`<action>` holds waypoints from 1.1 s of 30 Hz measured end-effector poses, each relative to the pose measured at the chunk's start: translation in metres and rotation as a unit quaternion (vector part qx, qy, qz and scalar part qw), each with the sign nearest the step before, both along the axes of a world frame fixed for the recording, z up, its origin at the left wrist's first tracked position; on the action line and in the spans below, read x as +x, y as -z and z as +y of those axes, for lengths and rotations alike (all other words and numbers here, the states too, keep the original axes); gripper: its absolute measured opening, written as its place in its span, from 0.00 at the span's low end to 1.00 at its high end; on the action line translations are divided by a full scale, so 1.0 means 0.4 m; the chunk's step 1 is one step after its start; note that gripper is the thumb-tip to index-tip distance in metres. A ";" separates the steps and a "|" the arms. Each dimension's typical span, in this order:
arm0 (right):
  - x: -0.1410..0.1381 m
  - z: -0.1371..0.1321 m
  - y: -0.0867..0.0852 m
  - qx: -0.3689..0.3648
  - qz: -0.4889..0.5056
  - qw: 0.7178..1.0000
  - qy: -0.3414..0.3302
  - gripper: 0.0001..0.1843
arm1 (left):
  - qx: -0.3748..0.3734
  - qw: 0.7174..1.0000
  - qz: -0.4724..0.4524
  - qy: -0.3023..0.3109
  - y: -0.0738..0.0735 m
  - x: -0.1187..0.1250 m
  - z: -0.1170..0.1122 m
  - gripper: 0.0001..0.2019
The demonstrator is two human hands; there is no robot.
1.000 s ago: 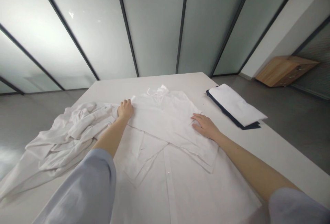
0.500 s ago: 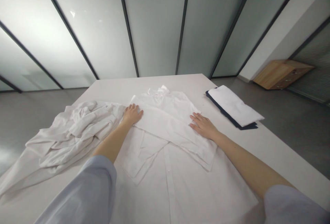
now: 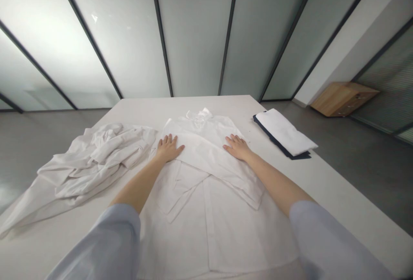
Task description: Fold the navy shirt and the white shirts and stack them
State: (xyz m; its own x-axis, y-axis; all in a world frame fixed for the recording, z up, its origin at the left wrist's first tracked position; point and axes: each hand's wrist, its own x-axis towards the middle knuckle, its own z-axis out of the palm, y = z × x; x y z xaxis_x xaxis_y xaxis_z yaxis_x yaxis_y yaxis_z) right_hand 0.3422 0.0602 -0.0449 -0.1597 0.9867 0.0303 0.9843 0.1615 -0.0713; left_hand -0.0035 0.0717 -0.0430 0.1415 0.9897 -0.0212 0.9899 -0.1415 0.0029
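Observation:
A white button-up shirt (image 3: 206, 185) lies flat on the white table (image 3: 338, 194), collar at the far end, with both sleeves folded across its front. My left hand (image 3: 168, 148) rests palm down, fingers spread, on the shirt's left shoulder area. My right hand (image 3: 237, 146) lies flat with fingers stretched out on the right shoulder area, over the folded sleeve. Neither hand holds anything.
A crumpled heap of white garments (image 3: 93, 159) lies on the table to the left. A folded white cloth on a dark one (image 3: 284, 136) sits at the right edge. Frosted glass panels stand behind; a wooden cabinet (image 3: 343, 97) is on the floor at right.
My left hand went from a closed grip at the shirt's left edge to lying flat and spread on it. My right hand slid left and farther up the shirt.

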 end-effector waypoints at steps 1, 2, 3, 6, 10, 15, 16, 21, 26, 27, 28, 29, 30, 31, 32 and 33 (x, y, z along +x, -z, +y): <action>-0.002 -0.008 0.014 -0.003 -0.001 1.000 0.004 0.32 | -0.006 1.000 0.003 -0.002 -0.001 0.000 -0.009 0.38; -0.001 -0.022 0.024 0.000 -0.002 1.000 0.003 0.32 | -0.011 1.000 0.007 -0.002 -0.003 0.000 -0.022 0.38; 0.001 -0.039 0.031 0.007 -0.004 1.000 -0.001 0.33 | -0.012 1.000 0.012 0.001 -0.006 0.000 -0.038 0.38; 0.010 -0.102 0.024 0.018 -0.016 0.999 -0.024 0.33 | -0.011 0.999 0.030 0.017 -0.028 0.000 -0.094 0.37; 0.004 -0.135 -0.044 -0.036 -0.040 0.998 -0.021 0.29 | -0.077 0.995 0.056 0.000 -0.099 0.017 -0.122 0.33; -0.049 -0.041 -0.105 -0.017 -0.034 0.999 -0.004 0.27 | 0.040 0.998 0.031 0.021 -0.123 0.048 -0.041 0.29; -0.061 -0.018 -0.101 -0.006 -0.029 1.000 -0.008 0.28 | 0.052 0.998 0.026 0.027 -0.109 0.051 -0.023 0.31; -0.098 0.035 -0.038 -0.021 -0.005 1.000 -0.001 0.32 | -0.008 1.000 0.012 0.027 -0.026 0.051 0.010 0.34; -0.098 -0.026 -0.004 -0.022 -0.009 1.000 0.006 0.32 | -0.027 0.999 0.014 0.029 -0.007 0.038 -0.044 0.35; -0.097 -0.042 -0.007 -0.016 -0.014 1.000 0.001 0.32 | -0.029 0.999 0.015 0.034 -0.011 0.035 -0.056 0.35; -0.096 -0.055 -0.014 -0.012 -0.019 1.000 -0.006 0.31 | -0.031 0.999 0.016 0.039 -0.017 0.034 -0.066 0.34; -0.095 -0.064 -0.023 -0.011 -0.023 1.000 -0.015 0.29 | -0.035 0.998 0.017 0.044 -0.025 0.034 -0.074 0.34; -0.095 -0.068 -0.035 -0.012 -0.027 0.999 -0.023 0.27 | -0.042 0.998 0.018 0.048 -0.035 0.035 -0.076 0.33; -0.096 -0.066 -0.047 -0.015 -0.028 0.999 -0.029 0.25 | -0.047 0.997 0.017 0.052 -0.047 0.038 -0.074 0.32; -0.098 -0.056 -0.059 -0.017 -0.025 0.999 -0.030 0.23 | -0.045 0.997 0.012 0.054 -0.060 0.044 -0.066 0.30; -0.102 -0.040 -0.070 -0.017 -0.015 0.999 -0.026 0.21 | -0.036 0.998 0.001 0.054 -0.073 0.051 -0.052 0.27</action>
